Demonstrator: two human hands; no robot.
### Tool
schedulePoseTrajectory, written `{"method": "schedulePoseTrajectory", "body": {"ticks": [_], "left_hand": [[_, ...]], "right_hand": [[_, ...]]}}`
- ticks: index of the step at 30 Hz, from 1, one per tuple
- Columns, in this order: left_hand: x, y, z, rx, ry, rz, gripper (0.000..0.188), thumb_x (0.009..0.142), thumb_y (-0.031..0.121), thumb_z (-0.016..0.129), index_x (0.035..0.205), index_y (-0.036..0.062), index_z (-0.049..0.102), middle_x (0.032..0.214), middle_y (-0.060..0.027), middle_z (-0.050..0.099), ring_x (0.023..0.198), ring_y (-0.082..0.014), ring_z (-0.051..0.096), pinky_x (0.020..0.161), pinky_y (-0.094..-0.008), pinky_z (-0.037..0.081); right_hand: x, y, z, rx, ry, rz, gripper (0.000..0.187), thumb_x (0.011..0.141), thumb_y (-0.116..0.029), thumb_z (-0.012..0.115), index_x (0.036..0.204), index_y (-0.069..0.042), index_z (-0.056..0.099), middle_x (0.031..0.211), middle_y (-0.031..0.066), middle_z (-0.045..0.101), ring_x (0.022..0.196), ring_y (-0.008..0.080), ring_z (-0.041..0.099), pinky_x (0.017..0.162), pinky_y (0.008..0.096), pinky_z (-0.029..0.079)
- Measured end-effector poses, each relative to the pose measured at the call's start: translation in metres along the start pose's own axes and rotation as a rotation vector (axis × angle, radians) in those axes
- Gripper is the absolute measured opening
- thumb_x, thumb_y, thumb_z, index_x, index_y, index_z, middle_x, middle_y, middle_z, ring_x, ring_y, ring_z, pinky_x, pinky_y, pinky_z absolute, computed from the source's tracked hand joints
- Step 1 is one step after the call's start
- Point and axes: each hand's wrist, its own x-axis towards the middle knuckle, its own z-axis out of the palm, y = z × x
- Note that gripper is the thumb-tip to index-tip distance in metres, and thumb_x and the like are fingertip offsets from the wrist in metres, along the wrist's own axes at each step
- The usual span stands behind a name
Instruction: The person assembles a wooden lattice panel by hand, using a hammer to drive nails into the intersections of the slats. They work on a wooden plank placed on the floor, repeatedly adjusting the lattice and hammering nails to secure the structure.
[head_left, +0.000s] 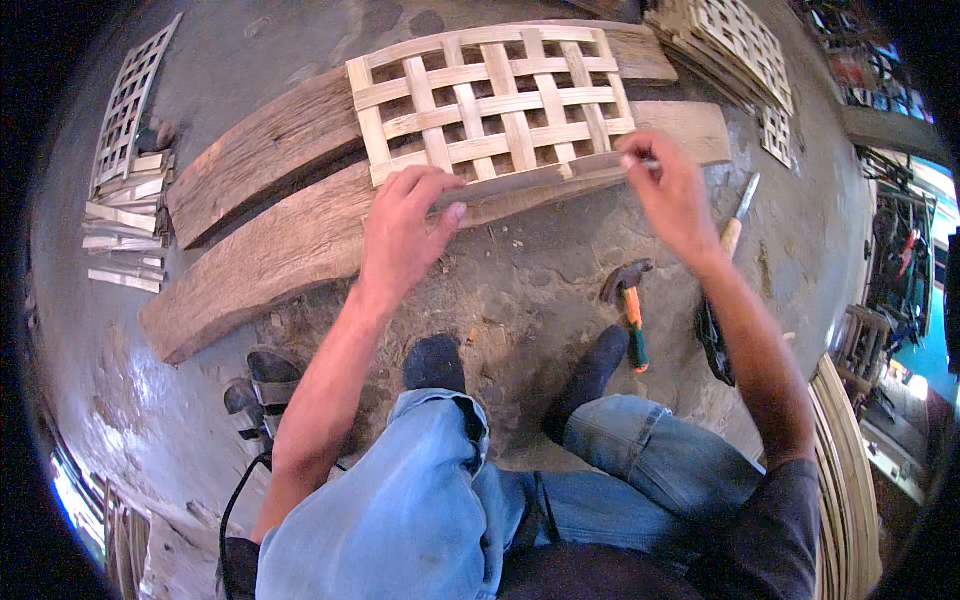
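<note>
A woven lattice panel (pixel 515 117) of pale flat bamboo-like strips lies across two thick wooden planks. Along its near edge runs a thin, flat grey-brown strip (pixel 525 185), whose exact kind I cannot make out. My left hand (pixel 408 215) is closed around the strip's left end, close to the panel's near left corner. At the other end, by the near right corner, the fingers of my right hand (pixel 663 185) are pinched on the strip and slightly blurred. Short uneven ends of the pale strips poke out at the panel's near edge.
Beneath the panel are the near plank (pixel 270 245) and far plank (pixel 265 140). A hammer (pixel 632 310) and a long blade with a wooden handle (pixel 738 215) lie on the floor. Lattice panels (pixel 735 50) are stacked far right; pale strips (pixel 125 220) lie left. Sandals (pixel 262 395) sit near my left arm.
</note>
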Motion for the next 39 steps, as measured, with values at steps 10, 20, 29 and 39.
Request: {"method": "schedulePoseTrajectory", "body": {"ticks": [10, 20, 29, 39], "left_hand": [[0.003, -0.014, 0.014, 0.201, -0.117, 0.034, 0.041, 0.071, 0.015, 0.081, 0.110, 0.0137, 0.068, 0.112, -0.0069, 0.064, 0.108, -0.0299, 0.058, 0.093, -0.0428, 0.046], [0.000, -0.018, 0.022, 0.224, -0.058, 0.039, 0.035, 0.074, 0.013, 0.078, 0.107, 0.0136, 0.068, 0.108, -0.0053, 0.062, 0.104, -0.0275, 0.058, 0.092, -0.0419, 0.044], [-0.003, -0.018, 0.028, 0.221, -0.026, 0.026, 0.036, 0.073, 0.011, 0.077, 0.109, 0.0105, 0.068, 0.107, -0.0088, 0.063, 0.104, -0.0303, 0.058, 0.093, -0.0426, 0.044], [-0.002, -0.017, 0.026, 0.180, -0.038, 0.027, 0.035, 0.075, 0.012, 0.078, 0.109, 0.0108, 0.068, 0.107, -0.0075, 0.063, 0.102, -0.0298, 0.058, 0.091, -0.0419, 0.044]], "right_hand": [[0.015, 0.117, -0.039, -0.256, 0.001, 0.056, 0.012, 0.095, -0.007, 0.058, 0.106, -0.001, 0.060, 0.104, 0.0132, 0.070, 0.100, 0.0250, 0.067, 0.088, 0.0353, 0.051], [0.016, 0.139, -0.021, -0.148, 0.021, -0.007, 0.015, 0.094, -0.008, 0.058, 0.108, -0.006, 0.061, 0.101, 0.0175, 0.068, 0.099, 0.0355, 0.066, 0.083, 0.0424, 0.050], [0.014, 0.140, -0.021, -0.365, -0.028, -0.168, 0.016, 0.092, -0.007, 0.060, 0.108, -0.005, 0.062, 0.101, 0.0184, 0.067, 0.098, 0.0390, 0.063, 0.082, 0.0462, 0.050], [-0.001, 0.154, -0.008, -0.270, 0.046, -0.116, 0.020, 0.095, -0.007, 0.057, 0.114, -0.007, 0.062, 0.114, 0.0141, 0.069, 0.107, 0.0354, 0.065, 0.091, 0.0429, 0.052]]}}
